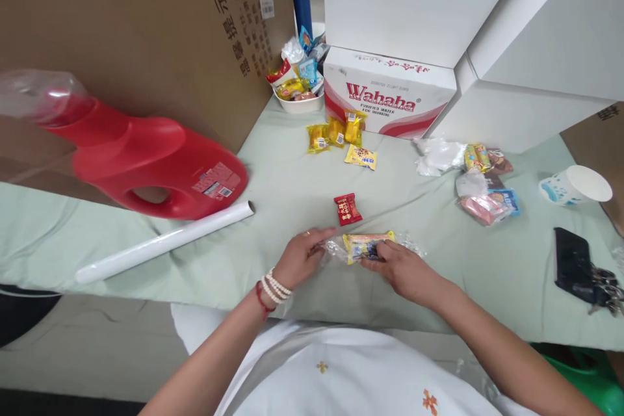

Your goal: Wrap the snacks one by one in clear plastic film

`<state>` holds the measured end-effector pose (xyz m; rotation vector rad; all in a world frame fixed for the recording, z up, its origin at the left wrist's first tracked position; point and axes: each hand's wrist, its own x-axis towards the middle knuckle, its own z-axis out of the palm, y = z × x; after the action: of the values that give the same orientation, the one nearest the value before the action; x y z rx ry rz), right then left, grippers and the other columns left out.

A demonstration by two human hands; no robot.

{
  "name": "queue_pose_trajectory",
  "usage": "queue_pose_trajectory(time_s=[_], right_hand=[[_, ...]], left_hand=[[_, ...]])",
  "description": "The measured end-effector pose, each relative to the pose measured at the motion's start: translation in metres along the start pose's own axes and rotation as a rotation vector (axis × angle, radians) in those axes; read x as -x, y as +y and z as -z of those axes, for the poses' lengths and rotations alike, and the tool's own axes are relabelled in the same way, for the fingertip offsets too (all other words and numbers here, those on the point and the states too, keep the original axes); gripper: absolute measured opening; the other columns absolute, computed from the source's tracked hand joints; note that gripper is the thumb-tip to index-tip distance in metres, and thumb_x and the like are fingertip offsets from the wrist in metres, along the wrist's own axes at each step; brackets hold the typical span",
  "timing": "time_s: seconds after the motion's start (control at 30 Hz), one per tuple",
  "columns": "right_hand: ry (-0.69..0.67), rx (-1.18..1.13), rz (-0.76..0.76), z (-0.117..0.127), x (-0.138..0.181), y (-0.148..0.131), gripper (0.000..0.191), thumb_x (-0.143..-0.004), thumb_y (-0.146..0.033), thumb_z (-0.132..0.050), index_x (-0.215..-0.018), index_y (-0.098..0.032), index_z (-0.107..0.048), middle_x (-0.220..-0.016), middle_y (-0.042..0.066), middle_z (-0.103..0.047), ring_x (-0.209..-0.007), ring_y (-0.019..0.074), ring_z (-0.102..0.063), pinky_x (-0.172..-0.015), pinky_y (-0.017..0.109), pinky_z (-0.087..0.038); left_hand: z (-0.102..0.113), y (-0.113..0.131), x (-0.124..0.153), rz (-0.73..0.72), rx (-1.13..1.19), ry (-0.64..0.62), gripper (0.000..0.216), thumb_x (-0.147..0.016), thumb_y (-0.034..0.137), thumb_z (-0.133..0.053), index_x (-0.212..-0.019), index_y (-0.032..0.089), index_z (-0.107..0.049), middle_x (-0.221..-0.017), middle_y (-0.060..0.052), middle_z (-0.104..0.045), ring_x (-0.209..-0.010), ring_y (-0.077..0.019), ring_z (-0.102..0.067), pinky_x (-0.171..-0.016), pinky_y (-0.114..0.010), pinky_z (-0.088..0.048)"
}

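At the near part of the table, my left hand [298,259] pinches the left end of a clear plastic bag [335,247]. A yellow snack packet [361,246] with dark printing lies on or inside this bag; I cannot tell which. My right hand [397,266] has its fingers closed on the packet's right part, and crinkled clear plastic sticks out beyond it. Just above the packet lies a small red wrapped snack [348,208], touched by neither hand. Farther back are a pale yellow packet [361,157] and several golden wrapped snacks [336,132].
A red jug [160,162] and a white roll [166,242] lie at left. Behind stand a bowl of snacks [303,104] and a Wahaha box [390,91]. To the right are bagged snacks [483,203], a paper cup [575,185], a black phone-like object [571,257] and keys [607,289].
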<state>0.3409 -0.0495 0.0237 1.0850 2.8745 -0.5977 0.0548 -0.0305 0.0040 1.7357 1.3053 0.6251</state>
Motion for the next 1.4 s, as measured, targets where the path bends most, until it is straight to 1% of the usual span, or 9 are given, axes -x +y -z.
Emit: queue_pose_trajectory(time_s=[0.13, 0.2, 0.33, 0.47, 0.67, 0.87, 1.03, 1.27, 1.4], right_hand=[[0.027, -0.097, -0.048, 0.0, -0.004, -0.003, 0.042, -0.103, -0.013, -0.043, -0.133, -0.03, -0.068, -0.09, 0.006, -0.054, -0.086, 0.022, -0.048, -0.072, 0.03, -0.041], [0.044, -0.1, -0.052, -0.003, -0.004, -0.004, 0.043, -0.101, -0.01, -0.044, -0.132, -0.029, -0.069, -0.091, 0.007, -0.055, -0.087, 0.0228, -0.047, -0.073, 0.032, -0.042], [0.158, -0.145, -0.027, -0.01, 0.0, -0.005, 0.046, -0.099, -0.009, -0.047, -0.138, -0.027, -0.064, -0.095, 0.009, -0.059, -0.092, 0.0249, -0.049, -0.081, 0.038, -0.048], [0.323, -0.347, -0.013, -0.018, 0.009, -0.007, 0.042, -0.102, -0.02, -0.05, -0.142, -0.028, -0.057, -0.11, 0.01, -0.063, -0.102, 0.0246, -0.055, -0.091, 0.043, -0.051], [0.842, -0.136, -0.729, -0.043, 0.023, 0.01, 0.042, -0.098, -0.037, -0.057, -0.136, -0.021, -0.058, -0.121, 0.016, -0.055, -0.115, 0.0326, -0.052, -0.098, 0.055, -0.047], [0.693, -0.238, -0.724, -0.028, 0.027, 0.018, 0.016, -0.094, -0.035, -0.06, -0.093, -0.021, -0.068, -0.13, 0.014, -0.057, -0.122, 0.0324, -0.051, -0.101, 0.048, -0.047], [0.606, -0.346, -0.592, -0.014, 0.005, -0.021, 0.019, -0.1, -0.025, -0.047, -0.097, -0.024, -0.065, -0.092, 0.006, -0.065, -0.083, 0.02, -0.062, -0.076, 0.031, -0.052], [0.743, -0.753, -0.504, -0.022, -0.027, -0.034, 0.029, -0.105, -0.035, -0.041, -0.12, -0.022, -0.063, -0.115, 0.009, -0.071, -0.106, 0.0209, -0.067, -0.096, 0.037, -0.054], [0.73, -0.876, -0.541, -0.026, -0.018, -0.027, 0.041, -0.099, -0.044, -0.053, -0.13, -0.018, -0.061, -0.12, 0.012, -0.07, -0.107, 0.0236, -0.066, -0.096, 0.04, -0.054]], left_hand=[[-0.002, 0.023, 0.007, -0.061, 0.197, -0.091, 0.032, -0.082, 0.012, -0.049, -0.089, 0.019, -0.079, -0.089, -0.005, -0.068, -0.072, -0.0138, -0.06, -0.066, -0.025, -0.048], [-0.017, 0.037, 0.001, -0.082, 0.196, -0.082, 0.033, -0.082, 0.011, -0.049, -0.097, 0.019, -0.078, -0.096, -0.006, -0.071, -0.078, -0.0163, -0.064, -0.071, -0.028, -0.051], [-0.048, 0.053, -0.019, -0.054, -0.088, -0.074, 0.045, -0.092, 0.014, -0.043, -0.131, 0.017, -0.066, -0.109, -0.011, -0.075, -0.095, -0.0232, -0.069, -0.087, -0.036, -0.053], [-0.064, 0.059, -0.029, 0.019, -0.427, -0.096, 0.036, -0.101, 0.024, -0.043, -0.126, 0.027, -0.068, -0.112, -0.008, -0.073, -0.091, -0.022, -0.071, -0.075, -0.032, -0.052], [-0.069, 0.063, -0.031, 0.109, -0.623, 0.032, 0.048, -0.088, 0.042, -0.071, -0.132, 0.026, -0.062, -0.122, -0.011, -0.062, -0.099, -0.0255, -0.065, -0.08, -0.035, -0.052], [-0.061, 0.063, -0.04, 0.033, -0.666, -0.024, 0.032, -0.082, 0.041, -0.075, -0.106, 0.021, -0.069, -0.12, -0.013, -0.062, -0.115, -0.0332, -0.055, -0.095, -0.045, -0.047], [-0.064, 0.068, -0.037, 0.103, -0.668, -0.115, 0.025, -0.089, 0.038, -0.064, -0.107, 0.02, -0.059, -0.096, -0.008, -0.068, -0.09, -0.0256, -0.066, -0.073, -0.033, -0.048], [-0.076, 0.06, -0.026, -0.034, -0.648, 0.145, 0.018, -0.096, 0.035, -0.046, -0.097, 0.019, -0.053, -0.089, -0.012, -0.065, -0.078, -0.0277, -0.067, -0.064, -0.036, -0.05], [-0.083, 0.062, -0.017, -0.289, -0.366, 0.069, 0.03, -0.09, 0.026, -0.051, -0.119, 0.016, -0.052, -0.104, -0.014, -0.068, -0.095, -0.0277, -0.069, -0.082, -0.041, -0.057]])
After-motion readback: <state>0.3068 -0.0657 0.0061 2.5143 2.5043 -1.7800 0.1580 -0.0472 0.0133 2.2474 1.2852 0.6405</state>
